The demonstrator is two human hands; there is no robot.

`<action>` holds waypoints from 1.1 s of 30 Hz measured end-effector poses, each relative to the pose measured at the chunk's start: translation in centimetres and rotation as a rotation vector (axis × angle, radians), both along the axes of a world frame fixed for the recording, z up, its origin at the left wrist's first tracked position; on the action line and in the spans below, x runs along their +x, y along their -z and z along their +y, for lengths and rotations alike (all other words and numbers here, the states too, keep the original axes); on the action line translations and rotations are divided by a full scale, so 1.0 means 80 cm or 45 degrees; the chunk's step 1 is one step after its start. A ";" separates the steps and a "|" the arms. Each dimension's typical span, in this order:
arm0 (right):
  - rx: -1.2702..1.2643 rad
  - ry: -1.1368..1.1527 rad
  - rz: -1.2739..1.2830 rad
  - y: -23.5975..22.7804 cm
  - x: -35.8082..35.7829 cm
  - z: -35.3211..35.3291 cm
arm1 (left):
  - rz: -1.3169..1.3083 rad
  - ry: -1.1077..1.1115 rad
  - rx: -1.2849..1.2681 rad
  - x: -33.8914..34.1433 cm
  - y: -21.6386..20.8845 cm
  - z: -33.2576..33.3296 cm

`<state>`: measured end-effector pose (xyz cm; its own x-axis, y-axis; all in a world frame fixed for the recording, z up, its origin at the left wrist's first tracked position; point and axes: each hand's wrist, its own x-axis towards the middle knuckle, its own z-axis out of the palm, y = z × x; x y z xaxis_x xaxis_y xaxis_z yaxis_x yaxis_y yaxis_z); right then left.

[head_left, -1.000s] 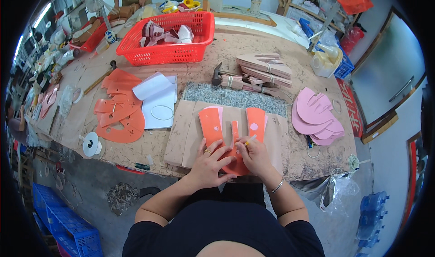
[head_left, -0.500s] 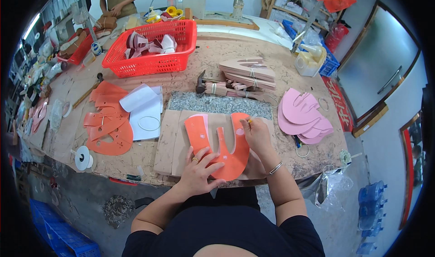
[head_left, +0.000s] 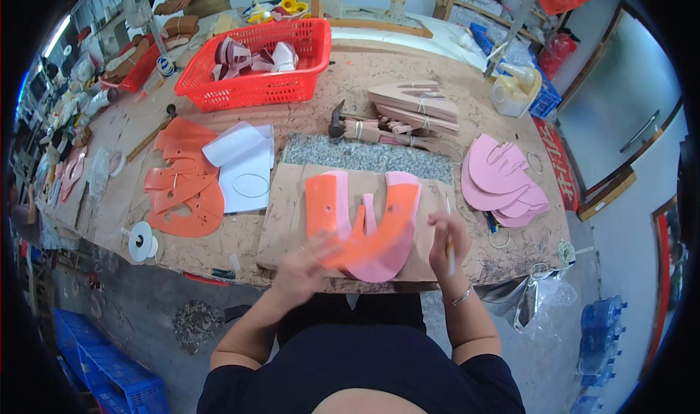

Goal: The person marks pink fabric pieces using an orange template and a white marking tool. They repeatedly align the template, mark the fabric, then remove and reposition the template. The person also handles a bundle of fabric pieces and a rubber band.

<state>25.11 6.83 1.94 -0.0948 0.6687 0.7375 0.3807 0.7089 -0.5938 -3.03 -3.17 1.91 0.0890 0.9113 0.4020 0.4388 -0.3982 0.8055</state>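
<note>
The orange U-shaped cut sheet piece [head_left: 364,228] lies on top of a matching pink U-shaped piece [head_left: 397,228], both on a brown cardboard pad [head_left: 288,221] at the near edge of the bench [head_left: 335,86]. The left hand [head_left: 306,261] rests flat and blurred on the near left part of the orange piece, fingers spread, pressing rather than gripping. The right hand [head_left: 448,242] is closed around a thin pencil-like tool [head_left: 450,257] just right of the pink edge.

The two layers look slightly offset, pink showing along the right rim, so a slip of the pressing hand could skew them further and any traced line would run off. The piece also sits close to the bench edge, where a push could slide it off.

To the left lie a stack of orange cut pieces [head_left: 182,188] and white paper sheets [head_left: 244,162]; to the right a stack of pink cut pieces [head_left: 503,180]; farther off a red plastic basket [head_left: 255,86] and a hammer [head_left: 339,122].
</note>
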 end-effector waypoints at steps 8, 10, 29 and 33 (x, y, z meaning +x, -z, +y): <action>0.087 -0.503 -0.739 -0.007 -0.019 -0.047 | -0.983 -0.189 0.346 -0.046 -0.001 0.028; 0.091 -0.539 -0.812 -0.018 -0.020 -0.046 | -0.925 -0.250 0.347 -0.041 0.000 0.026; 0.098 -0.378 -0.995 -0.006 -0.013 -0.043 | -0.495 -0.526 0.344 -0.029 0.021 0.020; 0.061 -0.357 -1.096 -0.003 0.009 -0.042 | -0.480 -0.486 0.324 -0.027 0.025 0.024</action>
